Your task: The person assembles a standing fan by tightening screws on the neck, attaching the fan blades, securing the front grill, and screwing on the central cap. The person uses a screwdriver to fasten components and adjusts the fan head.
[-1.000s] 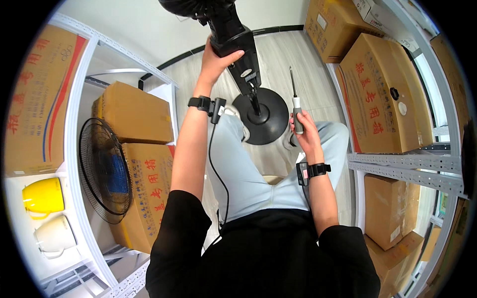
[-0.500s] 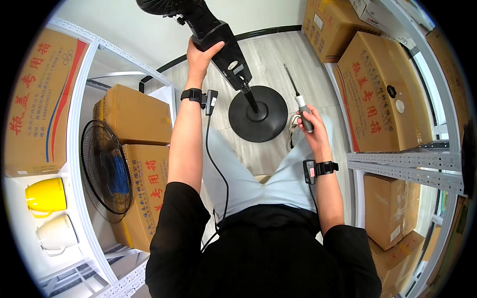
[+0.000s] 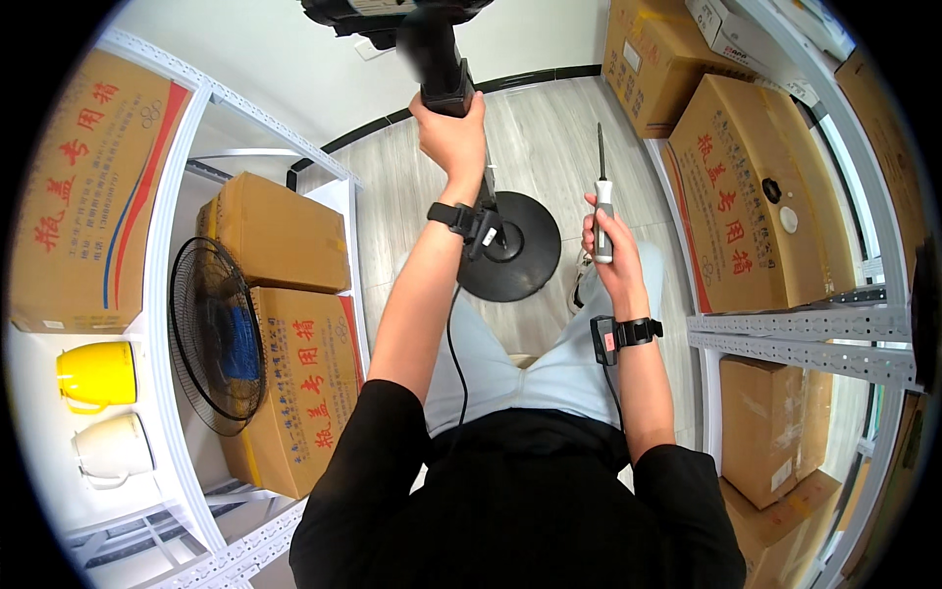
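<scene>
Grey wood-look floor (image 3: 554, 128) lies between metal shelving (image 3: 805, 324) loaded with cardboard boxes (image 3: 726, 187); a wire fan grille (image 3: 218, 336) stands at left. The black fan stand (image 3: 432, 59) rises from a round base (image 3: 535, 273) on the floor. The hands are apart: the left hand (image 3: 451, 142), arm extended, grips the column, its exact finger placement partly hidden; the right hand (image 3: 618, 250) encloses a screwdriver (image 3: 603, 211), shaft pointing away from the body.

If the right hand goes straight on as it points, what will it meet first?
Beyond the screwdriver it holds, the right hand would probably meet the black skirting or white wall; depth is unclear.
</scene>
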`<action>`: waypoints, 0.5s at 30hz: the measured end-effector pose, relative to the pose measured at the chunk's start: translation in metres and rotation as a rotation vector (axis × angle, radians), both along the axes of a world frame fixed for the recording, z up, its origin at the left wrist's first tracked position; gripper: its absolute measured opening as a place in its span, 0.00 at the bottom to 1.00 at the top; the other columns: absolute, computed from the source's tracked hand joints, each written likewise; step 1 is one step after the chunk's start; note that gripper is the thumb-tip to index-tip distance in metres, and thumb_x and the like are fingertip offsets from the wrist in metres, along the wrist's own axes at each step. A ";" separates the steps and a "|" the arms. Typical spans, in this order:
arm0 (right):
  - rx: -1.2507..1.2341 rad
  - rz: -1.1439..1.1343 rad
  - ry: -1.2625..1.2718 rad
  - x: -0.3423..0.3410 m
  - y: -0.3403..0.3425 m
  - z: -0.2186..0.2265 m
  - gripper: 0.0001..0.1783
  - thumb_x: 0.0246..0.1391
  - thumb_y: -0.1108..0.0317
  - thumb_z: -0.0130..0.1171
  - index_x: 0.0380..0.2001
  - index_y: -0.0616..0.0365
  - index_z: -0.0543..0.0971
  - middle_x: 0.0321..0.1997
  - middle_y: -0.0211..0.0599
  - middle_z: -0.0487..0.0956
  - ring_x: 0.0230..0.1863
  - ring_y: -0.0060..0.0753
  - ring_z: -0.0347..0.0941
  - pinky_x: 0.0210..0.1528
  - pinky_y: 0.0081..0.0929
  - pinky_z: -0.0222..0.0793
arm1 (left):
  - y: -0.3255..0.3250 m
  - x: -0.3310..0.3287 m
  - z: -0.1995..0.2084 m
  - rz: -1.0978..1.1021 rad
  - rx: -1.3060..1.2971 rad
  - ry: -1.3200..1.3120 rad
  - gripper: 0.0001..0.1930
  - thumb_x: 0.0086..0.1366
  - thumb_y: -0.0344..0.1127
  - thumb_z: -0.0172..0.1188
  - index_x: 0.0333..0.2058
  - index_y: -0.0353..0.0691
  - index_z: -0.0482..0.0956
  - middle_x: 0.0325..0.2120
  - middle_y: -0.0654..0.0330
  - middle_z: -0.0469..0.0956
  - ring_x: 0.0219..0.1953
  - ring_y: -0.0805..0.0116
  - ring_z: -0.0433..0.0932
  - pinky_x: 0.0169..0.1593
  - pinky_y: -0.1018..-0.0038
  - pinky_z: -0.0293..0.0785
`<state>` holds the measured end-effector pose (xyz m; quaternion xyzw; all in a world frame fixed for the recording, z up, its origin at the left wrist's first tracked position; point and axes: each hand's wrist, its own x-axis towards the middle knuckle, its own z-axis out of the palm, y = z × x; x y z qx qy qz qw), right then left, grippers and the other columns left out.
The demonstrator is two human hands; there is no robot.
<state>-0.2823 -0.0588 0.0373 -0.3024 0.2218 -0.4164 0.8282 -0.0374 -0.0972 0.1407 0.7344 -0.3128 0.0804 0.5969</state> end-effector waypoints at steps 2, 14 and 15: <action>-0.016 -0.032 0.027 0.007 -0.003 0.005 0.21 0.61 0.66 0.55 0.55 0.62 0.68 0.36 0.34 0.75 0.32 0.20 0.71 0.33 0.19 0.67 | 0.003 -0.010 -0.001 0.032 0.013 -0.024 0.39 0.46 0.43 0.74 0.52 0.31 0.64 0.36 0.46 0.80 0.42 0.49 0.79 0.49 0.60 0.72; -0.286 -0.231 0.267 0.076 -0.004 0.049 0.15 0.52 0.71 0.65 0.38 0.54 0.69 0.42 0.34 0.77 0.32 0.21 0.76 0.26 0.17 0.67 | 0.012 0.013 0.016 -0.962 0.092 -0.073 0.57 0.38 0.47 0.80 0.62 0.29 0.54 0.55 0.46 0.63 0.55 0.54 0.68 0.60 0.66 0.65; -0.317 -0.253 0.269 0.080 -0.002 0.056 0.18 0.51 0.68 0.68 0.41 0.55 0.70 0.41 0.31 0.76 0.32 0.20 0.76 0.23 0.17 0.65 | 0.014 0.019 0.021 -1.011 0.078 0.011 0.52 0.37 0.46 0.80 0.57 0.33 0.58 0.52 0.52 0.64 0.55 0.60 0.67 0.59 0.68 0.65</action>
